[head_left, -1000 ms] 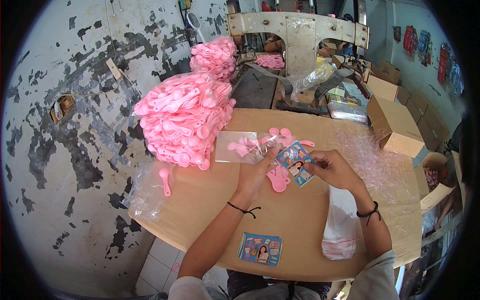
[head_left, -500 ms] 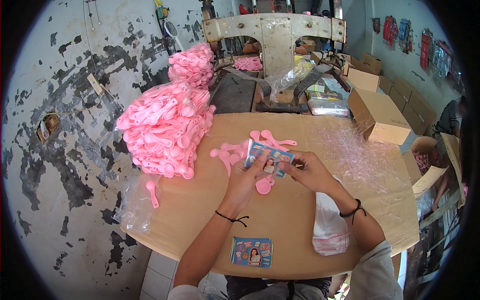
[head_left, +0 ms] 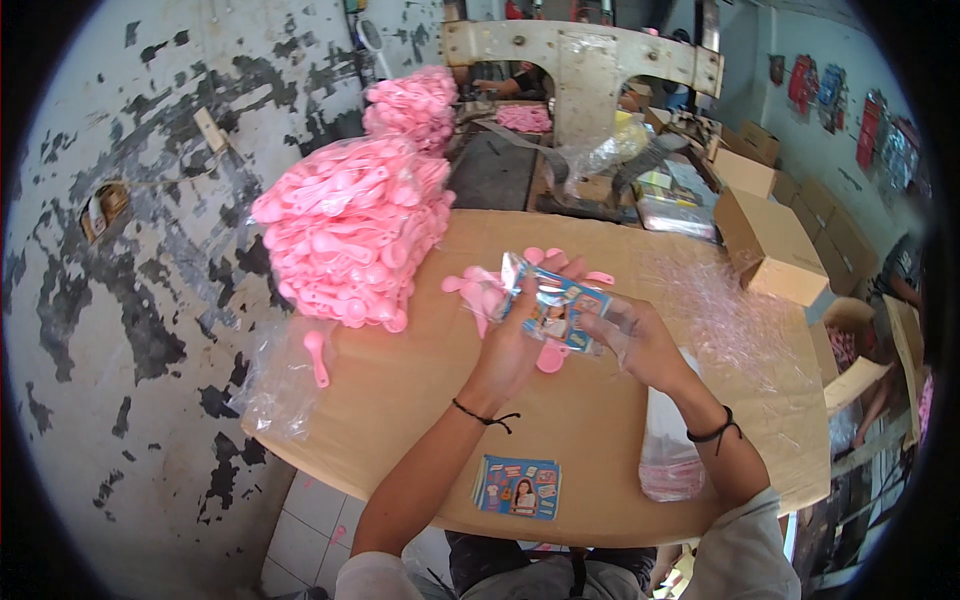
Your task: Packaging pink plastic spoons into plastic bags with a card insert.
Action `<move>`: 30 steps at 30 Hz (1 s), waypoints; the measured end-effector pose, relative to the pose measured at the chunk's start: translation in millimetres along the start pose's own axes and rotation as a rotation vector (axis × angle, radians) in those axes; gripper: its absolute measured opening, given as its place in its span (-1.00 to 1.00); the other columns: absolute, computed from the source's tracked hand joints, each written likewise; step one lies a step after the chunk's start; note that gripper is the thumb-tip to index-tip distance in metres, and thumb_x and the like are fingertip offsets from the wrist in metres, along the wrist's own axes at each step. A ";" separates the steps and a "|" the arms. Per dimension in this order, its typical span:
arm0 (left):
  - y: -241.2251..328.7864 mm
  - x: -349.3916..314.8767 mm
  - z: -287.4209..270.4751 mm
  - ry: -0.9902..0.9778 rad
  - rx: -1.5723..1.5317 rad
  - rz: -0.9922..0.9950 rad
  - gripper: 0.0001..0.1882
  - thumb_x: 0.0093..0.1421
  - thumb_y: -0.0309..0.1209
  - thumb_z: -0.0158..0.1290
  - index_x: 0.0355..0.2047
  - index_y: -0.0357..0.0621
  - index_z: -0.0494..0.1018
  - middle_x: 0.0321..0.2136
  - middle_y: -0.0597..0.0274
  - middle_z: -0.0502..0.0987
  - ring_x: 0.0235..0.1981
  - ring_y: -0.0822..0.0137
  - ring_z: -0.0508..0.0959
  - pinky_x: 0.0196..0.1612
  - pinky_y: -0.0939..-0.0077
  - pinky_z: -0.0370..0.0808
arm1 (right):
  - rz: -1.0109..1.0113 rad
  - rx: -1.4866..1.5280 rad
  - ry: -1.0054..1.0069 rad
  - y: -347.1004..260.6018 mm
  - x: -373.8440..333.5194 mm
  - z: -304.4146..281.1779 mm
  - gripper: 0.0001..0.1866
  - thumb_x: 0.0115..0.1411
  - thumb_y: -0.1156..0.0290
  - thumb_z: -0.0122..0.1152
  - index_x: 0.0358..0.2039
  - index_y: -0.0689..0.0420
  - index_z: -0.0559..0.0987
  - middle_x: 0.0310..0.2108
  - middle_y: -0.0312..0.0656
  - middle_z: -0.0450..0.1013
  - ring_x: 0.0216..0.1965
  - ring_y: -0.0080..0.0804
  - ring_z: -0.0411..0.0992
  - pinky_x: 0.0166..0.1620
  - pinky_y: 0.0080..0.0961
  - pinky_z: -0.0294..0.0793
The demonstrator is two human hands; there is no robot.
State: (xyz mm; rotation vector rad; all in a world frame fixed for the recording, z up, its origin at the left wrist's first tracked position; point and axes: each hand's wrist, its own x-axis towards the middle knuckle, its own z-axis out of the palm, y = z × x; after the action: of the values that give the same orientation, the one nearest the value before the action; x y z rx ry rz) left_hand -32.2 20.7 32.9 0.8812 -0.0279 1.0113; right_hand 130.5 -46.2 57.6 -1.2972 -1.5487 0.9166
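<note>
My left hand (head_left: 510, 345) grips a blue printed card (head_left: 565, 298) by its left side, over the middle of the table. Shiny clear film lies about the card, apparently a plastic bag. At the card's right end, my right hand (head_left: 648, 345) pinches the film and the card edge. Beneath and behind both hands lie loose pink plastic scoops (head_left: 480, 288), partly covered by them. A stack of similar blue cards (head_left: 518, 488) rests near the front edge. Beside my right forearm is a stack of clear plastic bags (head_left: 670, 440).
Large clear bags of pink scoops (head_left: 350, 235) stand at the left. One scoop (head_left: 317, 356) lies on empty film near them. Tangled clear strands (head_left: 715, 310) cover the right side. A cardboard box (head_left: 768, 245) and a metal machine frame (head_left: 590, 75) stand behind; another person is at far right.
Clear film now shows around the card and at my right fingers. The card has tilted, and my right hand has shifted slightly right. The whole view has turned a little.
</note>
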 end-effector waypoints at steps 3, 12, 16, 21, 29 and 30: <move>-2.1 -1.4 2.4 -0.061 0.099 0.002 -0.37 0.37 -0.16 -0.12 0.33 -0.10 -0.06 0.26 0.07 0.20 0.22 0.20 0.32 0.02 0.40 0.48 | -0.115 0.199 -0.018 1.1 1.1 6.3 -0.73 0.26 0.25 0.21 -0.21 0.22 0.59 -0.50 -0.39 0.42 -0.50 -0.67 0.32 -0.42 -0.61 0.35; 19.7 -6.8 -14.3 -0.097 0.007 0.136 -0.65 0.23 -0.52 0.07 0.02 -0.10 0.32 0.13 0.06 0.39 0.13 0.19 0.42 0.09 0.31 0.46 | -0.125 0.369 -0.371 22.3 32.4 -3.6 -0.70 0.25 0.52 0.07 0.01 0.17 0.44 -0.21 -0.19 0.45 -0.34 -0.44 0.42 -0.30 -0.53 0.42; 36.2 4.7 -31.8 0.053 0.011 0.224 -0.63 0.22 -0.53 0.07 0.04 -0.12 0.30 0.11 0.01 0.39 0.12 0.19 0.42 0.18 0.25 0.38 | -0.571 -0.707 -0.268 63.8 73.0 -7.6 -0.48 0.04 0.57 0.18 0.07 0.09 0.43 -0.10 -0.13 0.40 -0.19 -0.17 0.42 -0.15 -0.29 0.45; 26.4 4.4 -40.2 0.054 0.232 0.154 -0.60 0.24 -0.54 0.05 0.08 -0.20 0.26 0.14 -0.01 0.36 0.15 0.19 0.40 0.20 0.25 0.36 | -0.859 -0.877 -0.130 71.3 81.6 5.9 -0.39 -0.07 0.46 0.34 0.07 -0.09 0.47 0.05 -0.18 0.31 0.04 -0.15 0.34 -0.10 -0.13 0.42; 30.2 2.6 -43.3 0.043 0.222 0.171 -0.61 0.24 -0.54 0.05 0.07 -0.15 0.27 0.12 -0.02 0.38 0.16 0.18 0.38 0.20 0.26 0.36 | -0.505 -1.036 -0.382 39.2 41.8 -26.2 -0.81 0.10 0.29 0.27 -0.26 -0.01 0.65 -0.24 -0.19 0.52 -0.12 -0.19 0.46 -0.15 -0.18 0.45; 30.8 2.6 -44.0 0.051 0.202 0.170 -0.61 0.24 -0.54 0.05 0.07 -0.13 0.28 0.12 -0.01 0.38 0.17 0.17 0.38 0.21 0.24 0.35 | -0.505 -1.032 -0.382 34.5 35.9 -27.6 -0.81 0.10 0.29 0.27 -0.26 -0.01 0.65 -0.24 -0.19 0.52 -0.12 -0.19 0.46 -0.15 -0.18 0.45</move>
State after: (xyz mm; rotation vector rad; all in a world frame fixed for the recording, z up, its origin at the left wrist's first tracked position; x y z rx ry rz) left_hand -69.7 58.3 24.1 1.0500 0.0439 1.2100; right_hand 165.8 -4.8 40.7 -1.2853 -2.6729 -0.0320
